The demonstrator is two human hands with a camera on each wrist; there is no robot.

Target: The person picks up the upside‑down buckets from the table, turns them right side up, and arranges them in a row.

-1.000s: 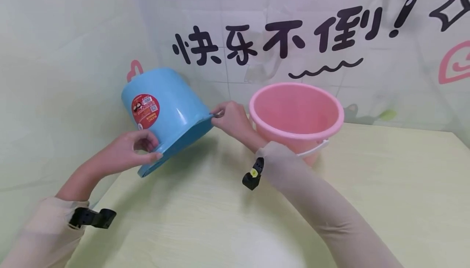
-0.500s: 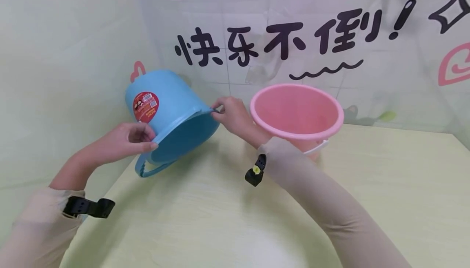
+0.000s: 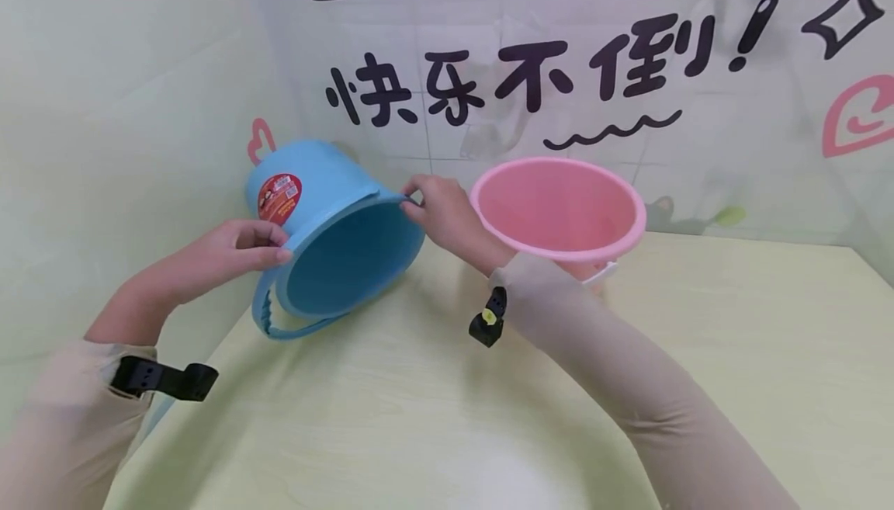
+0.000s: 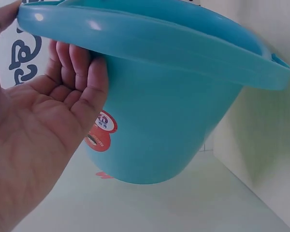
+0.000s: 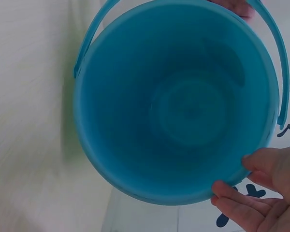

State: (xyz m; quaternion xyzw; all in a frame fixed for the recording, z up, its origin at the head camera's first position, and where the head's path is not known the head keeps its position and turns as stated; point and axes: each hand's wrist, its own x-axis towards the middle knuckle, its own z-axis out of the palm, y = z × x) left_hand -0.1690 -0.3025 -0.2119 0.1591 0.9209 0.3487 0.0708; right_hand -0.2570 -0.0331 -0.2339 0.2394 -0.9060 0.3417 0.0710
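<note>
A blue bucket [image 3: 314,176] with a round red label [image 3: 279,198] is tilted on its side, its mouth facing me. My left hand [image 3: 222,255] pinches the rim's left side; the left wrist view shows its fingers [image 4: 79,67] curled under the lip. On the opposite side, my right hand [image 3: 450,219] pinches the rim between thumb and fingers. A blue handle [image 3: 262,310] hangs below the mouth. The right wrist view looks straight into the bucket [image 5: 135,121], and nothing lies inside. Whether its lower edge touches the table I cannot tell.
A pink bucket [image 3: 559,250] with a white handle [image 3: 601,272] stands upright just right of my right hand. Both are above the pale table [image 3: 419,417]. Behind rises a white printed backdrop [image 3: 447,21], with a pale wall covering [image 3: 126,106] at the left.
The blue bucket has tipped so that its mouth turns up toward me, showing more of the inside. My left hand has risen a little with the rim; the handle now hangs free.
</note>
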